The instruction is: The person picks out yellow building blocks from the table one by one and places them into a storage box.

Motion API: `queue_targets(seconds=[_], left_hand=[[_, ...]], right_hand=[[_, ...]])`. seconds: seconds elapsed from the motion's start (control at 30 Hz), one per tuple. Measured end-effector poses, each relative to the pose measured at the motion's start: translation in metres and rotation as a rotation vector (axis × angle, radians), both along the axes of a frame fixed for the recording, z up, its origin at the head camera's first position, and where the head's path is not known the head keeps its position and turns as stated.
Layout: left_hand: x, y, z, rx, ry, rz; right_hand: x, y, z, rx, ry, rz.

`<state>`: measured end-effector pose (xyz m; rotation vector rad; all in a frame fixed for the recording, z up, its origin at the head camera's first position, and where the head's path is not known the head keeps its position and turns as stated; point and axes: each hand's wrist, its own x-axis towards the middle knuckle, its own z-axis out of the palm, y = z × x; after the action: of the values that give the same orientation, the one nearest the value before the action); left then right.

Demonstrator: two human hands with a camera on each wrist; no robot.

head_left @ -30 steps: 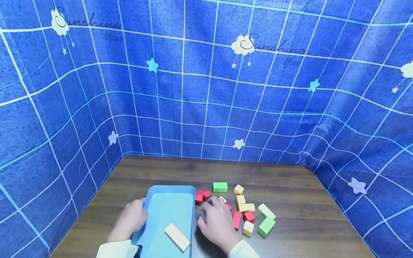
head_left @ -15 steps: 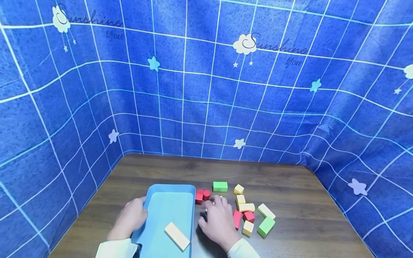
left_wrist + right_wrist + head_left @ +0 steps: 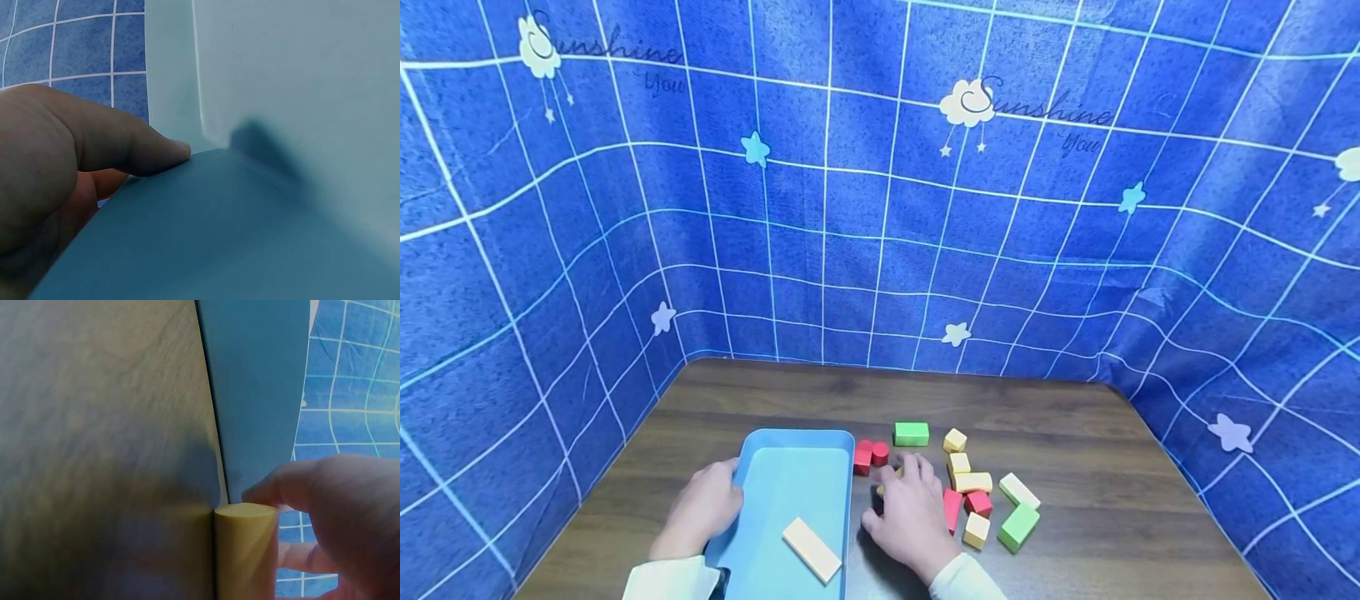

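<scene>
Holding blue tray (image 3: 790, 483) and yellow cylinder (image 3: 245, 556)

The left hand (image 3: 700, 504) grips the tray's left edge, its thumb on the rim; the fingers of the right hand (image 3: 912, 515) pinch the cylinder, near the tray, to its right; inside the tray lies a pale block (image 3: 812, 551); on the desk (image 3: 820, 400), beyond the right hand, lies a green block (image 3: 912, 434).

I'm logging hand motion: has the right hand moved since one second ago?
Yes, slightly: in the head view, the right hand has its fingers farther right, away from the blue tray, which has stayed put.
</scene>
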<state>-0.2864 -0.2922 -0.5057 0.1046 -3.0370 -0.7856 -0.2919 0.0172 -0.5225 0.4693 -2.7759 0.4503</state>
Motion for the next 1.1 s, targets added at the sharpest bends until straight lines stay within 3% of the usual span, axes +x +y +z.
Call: queue_targets(seconds=[0.5,0.9,1.1], left_hand=[[0.0017,0.0008,0.0044,0.009,-0.015,-0.003],[0.0002,0.0009,0.001,0.021,-0.029,0.004],[-0.0013,0.0006,-0.0001,0.026,-0.032,0.006]], right_hand=[[-0.0026,0.001,-0.0053,0.061,-0.042,-0.017],[-0.003,0.0013,-0.0028,0.045,-0.094,-0.023],[-0.0028,0.0024,-0.0045,0.049,-0.078,-0.026]])
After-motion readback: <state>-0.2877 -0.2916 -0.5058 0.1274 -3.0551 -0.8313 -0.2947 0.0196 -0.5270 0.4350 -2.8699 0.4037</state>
